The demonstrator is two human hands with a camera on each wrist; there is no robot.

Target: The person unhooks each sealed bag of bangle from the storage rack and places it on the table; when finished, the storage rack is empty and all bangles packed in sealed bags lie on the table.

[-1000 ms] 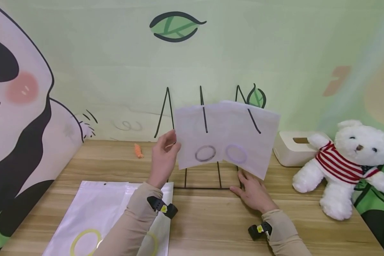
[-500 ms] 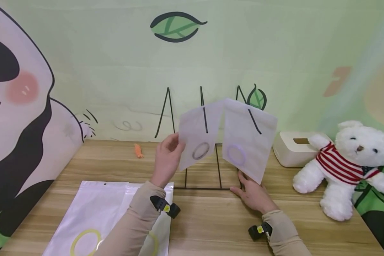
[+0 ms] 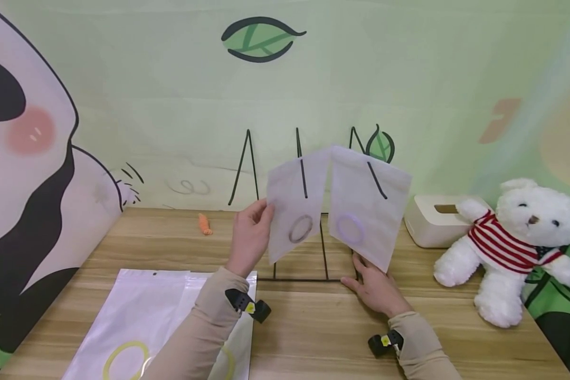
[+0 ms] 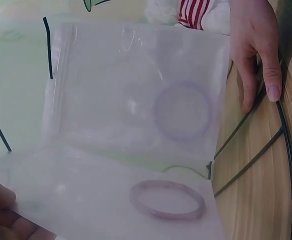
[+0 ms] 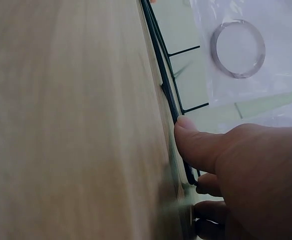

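A black wire display rack with upright hooks stands on the table. Two translucent zip bags hang from its hooks, each showing a ring like a bangle: a greyish-mauve ring in the left bag, a lilac ring in the right bag. My left hand pinches the outer edge of the left bag, which is turned at an angle. Down at the rack's front right corner, my right hand grips the base wire, thumb on the front bar and fingers curled behind it.
White bags with yellow rings lie at the table's front left, partly under the left sleeve. An orange carrot-like piece lies farther back. A white tissue box and a teddy bear sit on the right.
The left bag has swung away from the right bag, leaving a gap between them, and then dropped slightly. My left hand has shifted a little right with it. My right hand has stayed put.
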